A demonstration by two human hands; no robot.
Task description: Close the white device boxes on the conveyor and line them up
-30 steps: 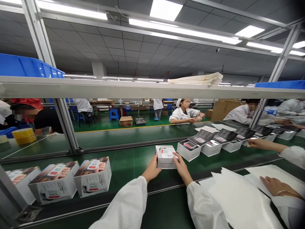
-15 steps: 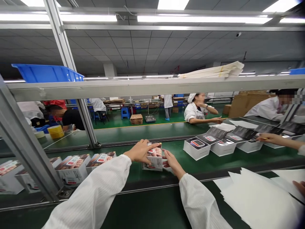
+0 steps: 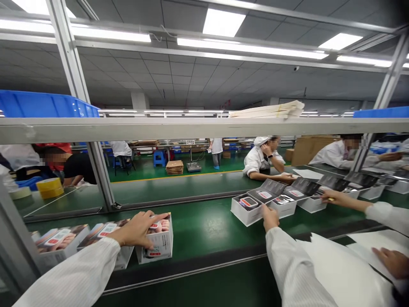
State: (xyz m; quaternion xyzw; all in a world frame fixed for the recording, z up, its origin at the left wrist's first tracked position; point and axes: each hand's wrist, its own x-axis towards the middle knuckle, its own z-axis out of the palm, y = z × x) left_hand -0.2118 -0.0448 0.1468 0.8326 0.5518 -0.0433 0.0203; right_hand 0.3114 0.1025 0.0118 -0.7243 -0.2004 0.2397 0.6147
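My left hand [image 3: 137, 230] grips a closed printed box [image 3: 156, 243] beside the row of closed boxes [image 3: 60, 243] on the green worktop [image 3: 204, 230]; my right hand [image 3: 270, 217] is narrow, can't tell if touching the open boxes [image 3: 247, 209], those still left.

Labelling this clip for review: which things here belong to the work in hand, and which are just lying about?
In use: left hand on a white printed cardboard box; right hand beside an open white cardboard box.
Lying about: white paper sheets; yellow tape roll; blue plastic crate.
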